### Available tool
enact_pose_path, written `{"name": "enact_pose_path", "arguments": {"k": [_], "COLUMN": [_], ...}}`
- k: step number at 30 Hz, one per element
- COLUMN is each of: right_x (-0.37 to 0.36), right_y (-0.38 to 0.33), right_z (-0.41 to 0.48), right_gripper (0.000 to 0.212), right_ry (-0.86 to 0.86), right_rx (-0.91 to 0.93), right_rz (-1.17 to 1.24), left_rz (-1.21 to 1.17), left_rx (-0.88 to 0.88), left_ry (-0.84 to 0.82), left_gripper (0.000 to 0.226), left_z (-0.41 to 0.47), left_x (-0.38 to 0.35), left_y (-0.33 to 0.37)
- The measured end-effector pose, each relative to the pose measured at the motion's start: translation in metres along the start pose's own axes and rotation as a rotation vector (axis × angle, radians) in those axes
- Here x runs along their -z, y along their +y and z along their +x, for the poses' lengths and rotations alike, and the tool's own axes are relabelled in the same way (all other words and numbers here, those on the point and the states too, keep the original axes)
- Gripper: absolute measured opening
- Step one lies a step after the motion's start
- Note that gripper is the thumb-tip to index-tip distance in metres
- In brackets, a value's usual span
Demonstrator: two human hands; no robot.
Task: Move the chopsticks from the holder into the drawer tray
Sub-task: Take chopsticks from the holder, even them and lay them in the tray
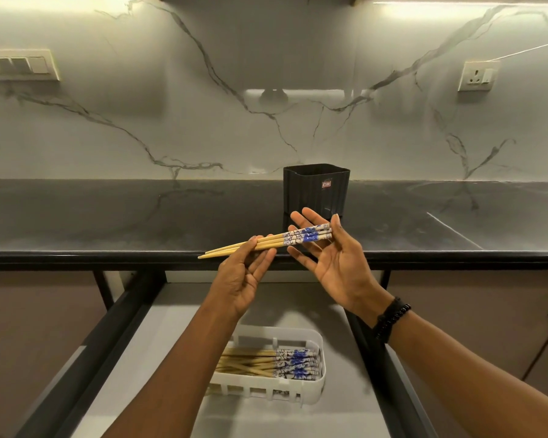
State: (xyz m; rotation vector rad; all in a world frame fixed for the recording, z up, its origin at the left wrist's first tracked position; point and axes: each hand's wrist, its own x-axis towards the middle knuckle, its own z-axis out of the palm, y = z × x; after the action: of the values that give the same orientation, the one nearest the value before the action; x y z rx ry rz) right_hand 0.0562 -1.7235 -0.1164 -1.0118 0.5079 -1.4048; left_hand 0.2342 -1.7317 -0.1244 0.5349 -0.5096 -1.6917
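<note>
The hands hold a bundle of bamboo chopsticks [280,242] with blue-and-white patterned tops above the edge of the dark desk [108,216], the left hand [244,273] pinching the bare shafts, the right hand [332,257] spread open against the tops; light, stiff and probably slippery, they seem best gripped mid-length.

A marble-backed kitchen run under strip lighting.
The far wall [108,137] is pale marble with grey veins, lit from above by a warm light strip [76,0] on the left and another [456,2] on the right. A cream switch plate [19,65] sits far left, a single socket [476,75] far right. Below runs a glossy dark table [108,216] mirroring the veins. Under it are brown cabinet fronts [29,311] and a black-sided, grey-floored drawer [178,327] pulled out near me.
</note>
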Motion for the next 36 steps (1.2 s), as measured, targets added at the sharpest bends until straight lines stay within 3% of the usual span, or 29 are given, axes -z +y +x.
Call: {"name": "enact_pose_path", "arguments": {"k": [7,18,26,36], "right_x": [-0.003,0.0,0.006,0.009], "right_y": [0.002,-0.004,-0.006,-0.005], "right_z": [-0.002,-0.007,-0.005,-0.008], "right_gripper": [0.048,0.028,0.025,0.034], "right_ry": [-0.049,0.119,0.118,0.023], "right_rx": [-0.013,0.195,0.073,0.043], "right_rz": [0.018,-0.305,-0.287,-0.492], "left_rz": [-0.005,0.092,0.11,0.236], "left_rx": [0.011,-0.077,-0.128,-0.081], "left_ry": [-0.038,-0.015,-0.039,-0.037], "left_gripper": [0.015,0.02,0.019,0.013], "left_z": [0.001,0.004,0.009,0.008], "left_x": [0.001,0.001,0.006,0.007], "left_y": [0.0,0.007,0.015,0.017]}}
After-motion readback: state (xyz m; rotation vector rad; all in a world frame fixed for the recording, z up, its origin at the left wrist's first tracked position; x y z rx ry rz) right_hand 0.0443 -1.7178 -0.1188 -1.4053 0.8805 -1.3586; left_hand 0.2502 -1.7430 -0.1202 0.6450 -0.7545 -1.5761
